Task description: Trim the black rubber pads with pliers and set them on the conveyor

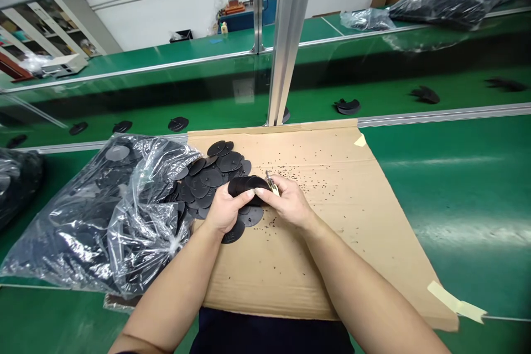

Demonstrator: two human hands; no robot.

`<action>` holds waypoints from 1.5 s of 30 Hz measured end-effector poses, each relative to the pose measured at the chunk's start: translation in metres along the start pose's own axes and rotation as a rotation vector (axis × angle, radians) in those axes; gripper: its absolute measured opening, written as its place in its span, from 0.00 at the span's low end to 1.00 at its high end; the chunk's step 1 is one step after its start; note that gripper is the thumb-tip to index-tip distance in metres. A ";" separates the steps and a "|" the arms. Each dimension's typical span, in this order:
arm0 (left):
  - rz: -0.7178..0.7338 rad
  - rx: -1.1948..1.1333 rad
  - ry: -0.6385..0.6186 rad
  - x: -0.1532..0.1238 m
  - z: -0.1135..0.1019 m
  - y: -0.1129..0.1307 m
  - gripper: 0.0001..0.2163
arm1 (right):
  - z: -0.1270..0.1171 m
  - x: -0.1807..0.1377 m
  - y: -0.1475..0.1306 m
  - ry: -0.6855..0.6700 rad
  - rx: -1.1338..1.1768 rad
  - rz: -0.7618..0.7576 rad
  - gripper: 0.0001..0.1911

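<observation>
Over the middle of the cardboard sheet [315, 265], my left hand [226, 207] is closed around a stack of thin black discs [249, 183]. My right hand [292, 199] meets it from the other side, its thumb pressed on the same stack. A small pair of cutters [271, 182] with metal jaws and pale handles is also gripped in my right hand. Behind and left of my hands lies a loose pile of black discs [209, 177], spilling from the mouth of a clear plastic bag [83, 221] full of them. Tiny black scraps [298, 177] are scattered on the cardboard.
Beyond the cardboard runs a green conveyor belt [224, 116] carrying small groups of black discs [347, 106]. An aluminium post [290, 38] rises at the cardboard's far edge. Masking tape [454, 301] holds the near right corner. Another filled bag [19, 182] sits at far left.
</observation>
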State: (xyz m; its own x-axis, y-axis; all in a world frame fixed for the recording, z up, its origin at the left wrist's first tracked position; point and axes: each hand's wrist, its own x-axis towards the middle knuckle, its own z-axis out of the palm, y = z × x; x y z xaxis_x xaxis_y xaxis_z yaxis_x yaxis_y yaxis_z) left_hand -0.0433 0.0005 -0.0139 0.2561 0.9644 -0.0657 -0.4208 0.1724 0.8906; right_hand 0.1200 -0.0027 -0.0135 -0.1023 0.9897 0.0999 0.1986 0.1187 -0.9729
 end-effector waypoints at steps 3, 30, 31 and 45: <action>-0.026 -0.024 -0.018 -0.001 0.003 0.000 0.15 | -0.001 -0.001 -0.001 0.020 0.007 -0.055 0.22; -0.391 -0.273 0.051 0.006 -0.010 0.006 0.18 | 0.008 -0.004 -0.002 0.136 -0.306 -0.521 0.08; -0.400 -0.276 0.042 0.006 -0.010 0.006 0.19 | 0.008 -0.004 -0.001 0.137 -0.318 -0.540 0.08; -0.438 -0.300 0.004 0.004 -0.003 0.010 0.17 | 0.011 -0.007 -0.005 0.149 -0.284 -0.563 0.09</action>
State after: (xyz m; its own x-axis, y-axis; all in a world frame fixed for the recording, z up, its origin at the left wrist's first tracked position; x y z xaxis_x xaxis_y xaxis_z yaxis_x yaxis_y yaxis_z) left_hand -0.0490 0.0069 -0.0067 0.4609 0.7899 -0.4046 -0.5056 0.6084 0.6117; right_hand 0.1085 -0.0109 -0.0121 -0.1341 0.7677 0.6266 0.4059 0.6194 -0.6720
